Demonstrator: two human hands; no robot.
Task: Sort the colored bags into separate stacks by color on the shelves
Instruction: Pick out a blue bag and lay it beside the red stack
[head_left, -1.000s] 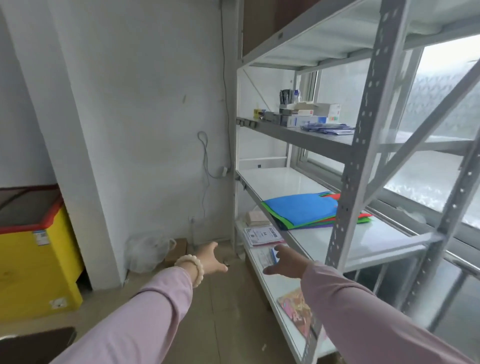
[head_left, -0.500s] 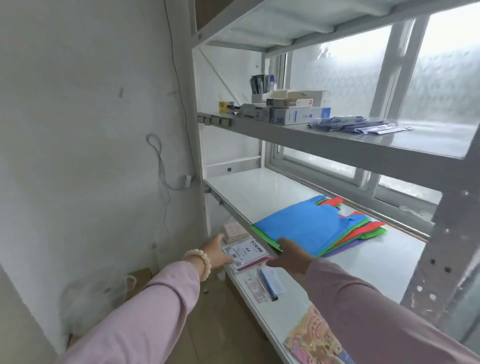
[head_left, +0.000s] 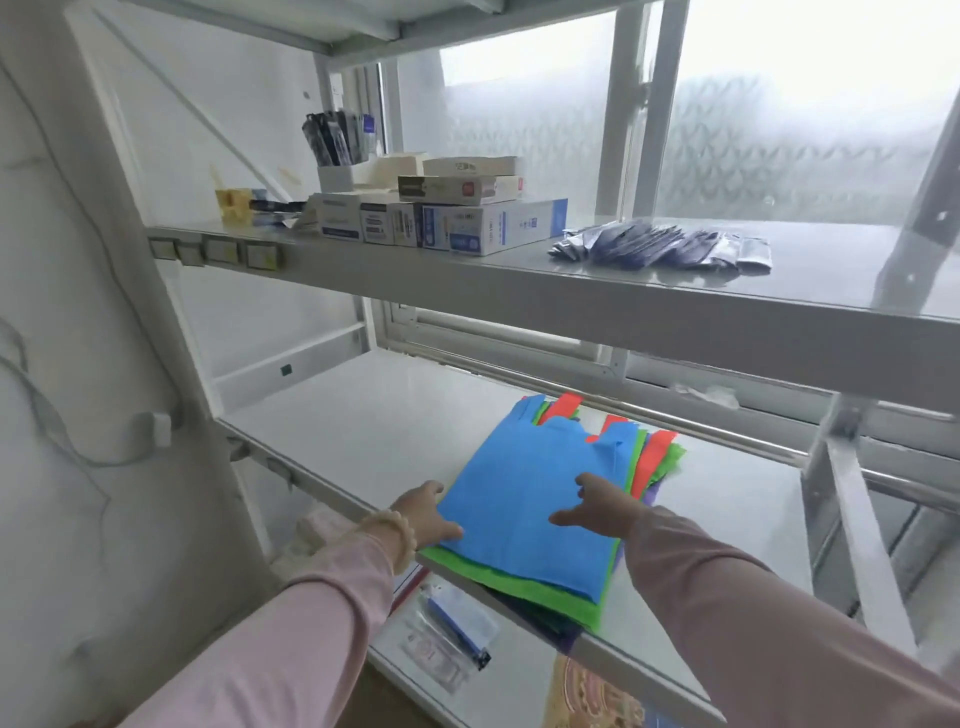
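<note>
Risk first: the pile of bags (head_left: 540, 519) sits at the front of the middle shelf (head_left: 363, 431) with its near corner hanging past the lip, so I judge a pull toward me could drag the whole pile off the edge. The fabric looks thin and limp, so lifting the blue bag (head_left: 524, 493) may bring the green bag (head_left: 519, 579) along and mix the colours. Blue lies flat on top, handles toward the window. Green, a red bag (head_left: 658, 451) and a purple bag (head_left: 653, 492) fan out beneath. The right hand (head_left: 597, 506) rests on the blue, fingers spread. The left hand (head_left: 423, 514) touches its left edge, fingers loose, nothing pinched. 1 shelf up: boxes (head_left: 467, 208).
</note>
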